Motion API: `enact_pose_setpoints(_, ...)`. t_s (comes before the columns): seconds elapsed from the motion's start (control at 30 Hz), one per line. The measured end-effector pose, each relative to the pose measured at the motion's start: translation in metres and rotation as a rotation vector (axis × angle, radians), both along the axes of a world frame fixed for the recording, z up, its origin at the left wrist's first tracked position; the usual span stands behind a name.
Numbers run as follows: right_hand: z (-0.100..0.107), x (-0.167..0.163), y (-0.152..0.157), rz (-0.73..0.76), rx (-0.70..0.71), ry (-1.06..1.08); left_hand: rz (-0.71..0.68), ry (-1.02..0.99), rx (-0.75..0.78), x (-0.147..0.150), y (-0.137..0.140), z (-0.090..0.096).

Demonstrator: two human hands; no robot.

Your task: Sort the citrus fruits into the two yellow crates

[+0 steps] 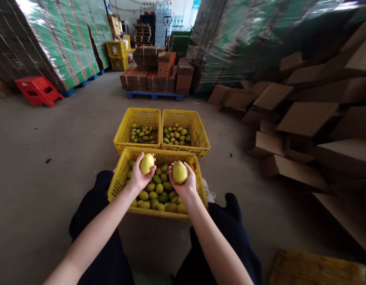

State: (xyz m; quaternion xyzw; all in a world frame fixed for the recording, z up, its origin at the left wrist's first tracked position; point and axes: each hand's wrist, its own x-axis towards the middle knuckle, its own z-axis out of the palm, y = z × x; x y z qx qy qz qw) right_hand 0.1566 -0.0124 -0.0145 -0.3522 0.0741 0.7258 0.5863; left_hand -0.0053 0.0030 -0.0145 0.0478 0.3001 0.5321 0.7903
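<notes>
My left hand (139,176) is wrapped round a yellow-green lemon (147,164), held above the near yellow crate (117,180). In my right hand (187,186) rests another yellow-green lemon (179,172), with the fingers curled about it. Both fruits are raised over the same crate, a short way apart. Below them, many green and yellow lemons (159,189) fill the crate's bottom. Behind it stand a left yellow crate (119,132) and a right yellow crate (203,134), each with several lemons inside.
A red stool (38,91) stands at the left. Cardboard bundles lie on a blue pallet (154,95) ahead. Brown boxes (307,116) are piled along the right. Wrapped green stacks (70,39) rise on both sides. A yellow crate (316,269) sits at lower right.
</notes>
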Motion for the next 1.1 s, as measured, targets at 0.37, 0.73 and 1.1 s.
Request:
enact_pose_setpoints(0.37, 0.004, -0.003, -0.001, 0.006, 0.041, 0.056, -0.049, -0.064, 0.117, 0.001, -0.004, 0.001)
enact_pose_setpoints(0.73, 0.008, -0.005, -0.003, 0.09, 0.211, 0.023, 0.1, -0.148, -0.053, 0.005, -0.005, 0.003)
enact_pose_setpoints(1.1, 0.009, -0.017, -0.012, 0.02, 0.719, -1.153, -0.202, -0.175, 0.233, 0.019, -0.019, -0.016)
